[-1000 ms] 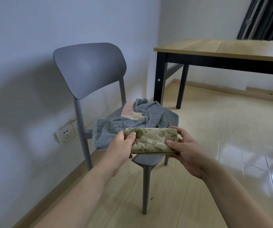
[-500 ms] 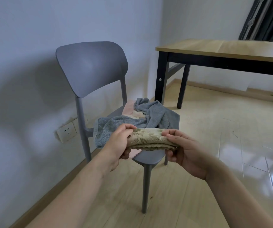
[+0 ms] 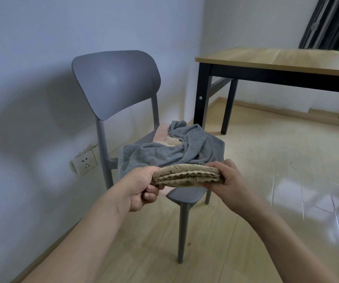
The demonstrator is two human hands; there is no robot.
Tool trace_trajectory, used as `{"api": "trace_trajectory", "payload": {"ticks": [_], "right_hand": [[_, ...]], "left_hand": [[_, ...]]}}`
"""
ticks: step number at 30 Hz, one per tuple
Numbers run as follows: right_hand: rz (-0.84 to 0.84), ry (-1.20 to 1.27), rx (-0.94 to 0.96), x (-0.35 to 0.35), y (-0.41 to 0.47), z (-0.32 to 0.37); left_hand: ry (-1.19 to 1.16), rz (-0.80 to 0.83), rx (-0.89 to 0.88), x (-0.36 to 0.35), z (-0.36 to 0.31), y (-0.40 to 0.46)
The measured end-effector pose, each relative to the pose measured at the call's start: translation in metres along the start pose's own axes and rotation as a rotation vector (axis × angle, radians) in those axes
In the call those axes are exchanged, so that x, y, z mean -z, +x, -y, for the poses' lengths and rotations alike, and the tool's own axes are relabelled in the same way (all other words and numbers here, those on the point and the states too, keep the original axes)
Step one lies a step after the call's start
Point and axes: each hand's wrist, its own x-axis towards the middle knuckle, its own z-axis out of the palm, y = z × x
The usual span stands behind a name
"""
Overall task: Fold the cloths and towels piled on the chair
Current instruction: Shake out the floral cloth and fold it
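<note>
Head view shows a patterned cloth [image 3: 186, 176], already folded into a flat pad of several layers, held level in front of the chair [image 3: 116, 82]. The left hand [image 3: 142, 190] has its grip closed round one end, thumb below and fingers curled over the top; the right hand [image 3: 225, 180] pinches the other end the same way. So the fold on this piece looks finished or one crease short of it, and the next move, I would judge, is to set it down flat somewhere, perhaps on the worktop [image 3: 277, 60] to the right, without letting the layers slide apart.

That cloth is a thick woven beige with a leafy green print and a wavy, scalloped edge showing along the stack. On the seat behind lies a grey towel [image 3: 176, 152], soft looped terry, crumpled and draping over the front edge, with a pale pink cloth [image 3: 162, 133] partly under it. Both are yet to be folded. The chair is smooth grey plastic with a rounded back.
</note>
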Motion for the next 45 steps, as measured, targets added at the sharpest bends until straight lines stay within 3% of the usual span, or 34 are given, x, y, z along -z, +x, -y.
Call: {"api": "trace_trajectory", "payload": {"ticks": [2,5,8,10,18,26,30,34,40,45], "right_hand": [[-0.026,-0.047,-0.006,-0.001,0.001,-0.001],[0.003,0.206,-0.101,-0.003,-0.001,0.002],[-0.015,0.374,-0.146,-0.001,-0.003,0.005],[-0.018,0.42,-0.15,0.0,-0.003,0.007],[-0.099,0.413,-0.254,-0.003,0.011,0.014],[-0.174,0.454,-0.331,0.025,0.108,0.01],[-0.139,0.505,-0.349,0.036,0.179,-0.008],[-0.094,0.476,-0.396,0.048,0.221,-0.009],[-0.062,0.428,-0.515,0.114,0.257,0.069],[-0.058,0.399,-0.607,0.192,0.273,0.176]], "left_hand": [[0.167,-0.042,-0.033,-0.001,0.0,-0.005],[0.498,-0.041,-0.179,-0.003,0.004,-0.008],[0.351,0.14,-0.381,-0.006,0.014,-0.007],[0.228,0.168,-0.476,-0.005,0.018,-0.002],[0.346,-0.085,-0.746,-0.018,0.009,0.011],[0.456,0.182,-0.725,-0.016,-0.069,0.066],[0.556,0.151,-0.748,-0.023,-0.115,0.132],[0.549,0.095,-0.638,-0.031,-0.152,0.174],[0.645,0.186,-0.506,-0.052,-0.238,0.133],[0.695,0.093,-0.434,-0.088,-0.348,0.044]]}}
